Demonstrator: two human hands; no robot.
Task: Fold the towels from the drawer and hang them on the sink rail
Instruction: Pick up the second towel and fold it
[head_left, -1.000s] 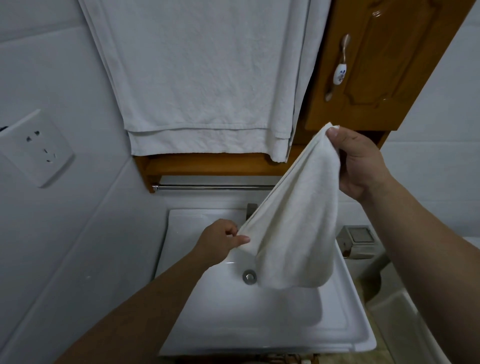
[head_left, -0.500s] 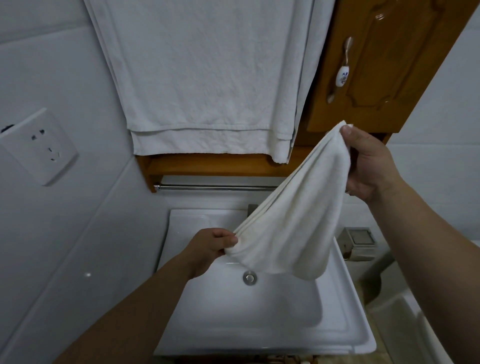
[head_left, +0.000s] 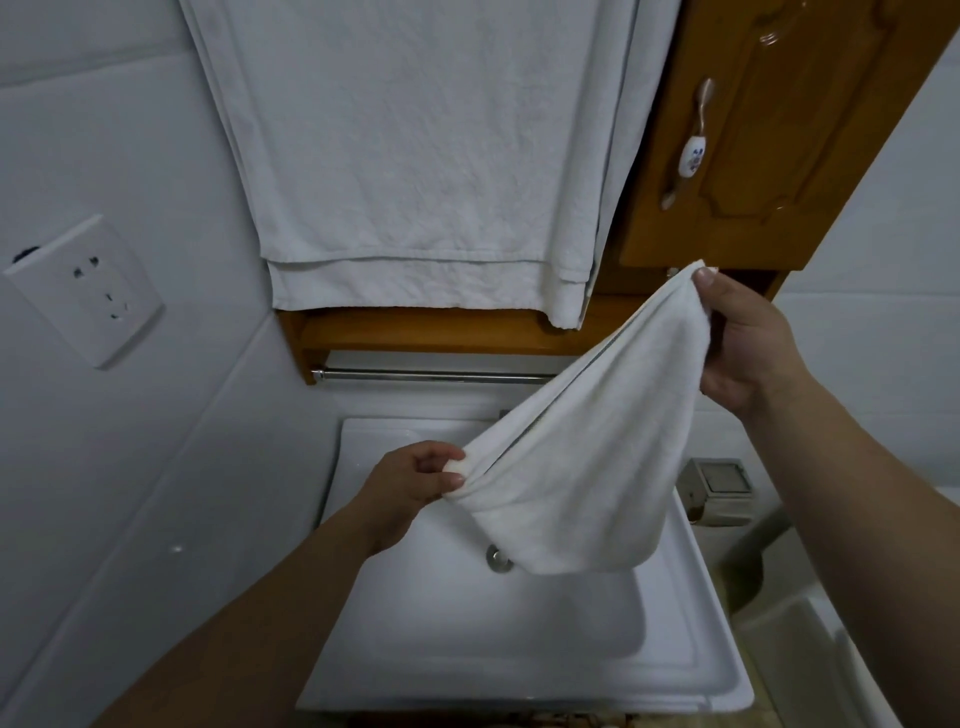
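A small white towel (head_left: 582, 457) hangs stretched between both hands above the sink, doubled over with its belly sagging toward the drain. My left hand (head_left: 415, 480) pinches its lower left end. My right hand (head_left: 748, 343) grips its upper right end, higher and farther back. Behind the towel, a chrome rail (head_left: 426, 375) runs under the wooden shelf; its right part is hidden by the towel. A large white towel (head_left: 415, 166) hangs over the mirror area above.
A white square sink (head_left: 405, 670) with a drain (head_left: 497, 558) lies below. A wooden cabinet door (head_left: 769, 130) with a porcelain handle is at upper right. A wall socket (head_left: 85, 291) sits on the left wall. A metal box (head_left: 719, 491) stands right of the sink.
My left hand has drawn the towel's lower end leftward and my right hand has moved slightly right, so the towel is pulled out longer between them.
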